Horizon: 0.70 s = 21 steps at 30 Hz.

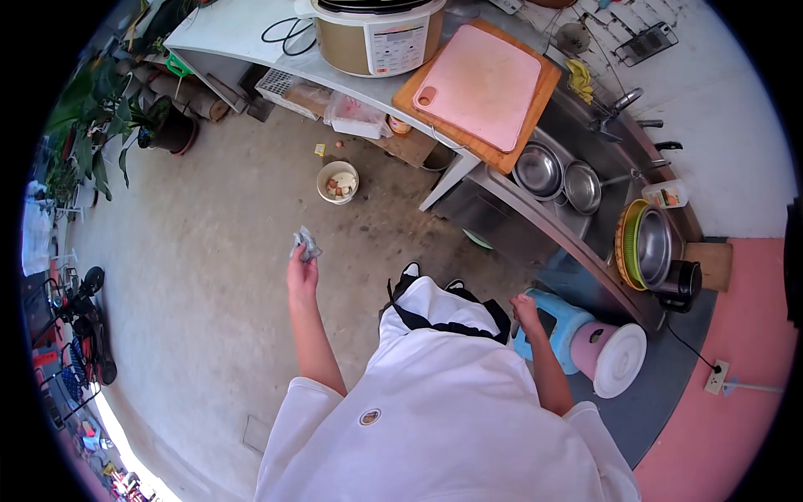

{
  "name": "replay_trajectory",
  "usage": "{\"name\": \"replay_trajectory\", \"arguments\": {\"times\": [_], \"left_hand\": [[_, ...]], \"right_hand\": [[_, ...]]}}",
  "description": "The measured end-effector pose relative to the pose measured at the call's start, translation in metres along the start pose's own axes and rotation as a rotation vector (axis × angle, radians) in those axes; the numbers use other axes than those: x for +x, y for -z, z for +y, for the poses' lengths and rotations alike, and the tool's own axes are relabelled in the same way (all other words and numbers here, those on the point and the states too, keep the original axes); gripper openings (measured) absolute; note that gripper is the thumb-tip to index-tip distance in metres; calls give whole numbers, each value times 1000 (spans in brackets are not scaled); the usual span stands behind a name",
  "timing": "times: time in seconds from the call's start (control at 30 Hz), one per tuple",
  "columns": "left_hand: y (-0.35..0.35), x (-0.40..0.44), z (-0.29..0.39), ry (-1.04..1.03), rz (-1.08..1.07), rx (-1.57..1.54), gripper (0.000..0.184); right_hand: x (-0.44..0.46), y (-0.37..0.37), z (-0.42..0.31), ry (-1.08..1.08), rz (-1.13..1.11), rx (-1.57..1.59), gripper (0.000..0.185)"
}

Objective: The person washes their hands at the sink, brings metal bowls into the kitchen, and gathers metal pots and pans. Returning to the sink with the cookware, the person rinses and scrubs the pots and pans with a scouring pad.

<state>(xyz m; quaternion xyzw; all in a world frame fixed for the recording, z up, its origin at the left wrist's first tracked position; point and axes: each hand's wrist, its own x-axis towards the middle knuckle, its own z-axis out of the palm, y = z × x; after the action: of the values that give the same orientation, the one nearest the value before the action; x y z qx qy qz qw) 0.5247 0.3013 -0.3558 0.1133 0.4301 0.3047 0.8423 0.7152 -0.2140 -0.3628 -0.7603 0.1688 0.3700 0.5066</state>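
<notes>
My left hand [303,269], stretched out in front of me over the concrete floor, is closed on a crumpled grey piece [307,243], thin like plastic film or a rag. Beyond it on the floor stands a small white bucket [324,186] with pale and brown scraps inside. At my right side, my right hand [525,311] hangs with the fingers curled in, and nothing shows in it. A light blue plastic stool or box [554,311] is just past that hand.
A counter holds a rice cooker [381,42] and a pink cutting board [481,79]. To the right is a metal sink [577,222] with bowls [538,170]. A pink bucket with a white lid [621,360] stands near me. Potted plants [171,125] are at the left.
</notes>
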Motion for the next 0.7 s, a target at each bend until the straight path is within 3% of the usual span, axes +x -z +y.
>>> {"name": "replay_trajectory", "arguments": {"times": [0.07,0.1,0.13,0.17,0.2,0.27,0.47,0.7], "left_hand": [[9,1,3,-28,33,-24,30],[17,4,10,-30,37,-44,31],[25,8,13,6,35,-47,32],[25,6,18,8,80,-38,34],[37,14,22,46,-2,-48,34],[52,31,27,65,-8,8,33],[44,32,32,87,-35,53,33],[27,10,31,16,3,127,32]], "right_hand": [[12,9,7,431,-147,-886,12],[2,-3,-19,492,-169,-1346,9],[-6,-15,-41,620,-157,-1547,11],[-28,-32,-83,680,-146,-1600,9],[-34,-41,-102,896,-114,-1530,9],[-53,-63,-148,1029,-139,-1579,5],[-79,-86,-206,1132,-167,-1592,4],[-75,-87,-213,1065,-226,-1674,6]]}}
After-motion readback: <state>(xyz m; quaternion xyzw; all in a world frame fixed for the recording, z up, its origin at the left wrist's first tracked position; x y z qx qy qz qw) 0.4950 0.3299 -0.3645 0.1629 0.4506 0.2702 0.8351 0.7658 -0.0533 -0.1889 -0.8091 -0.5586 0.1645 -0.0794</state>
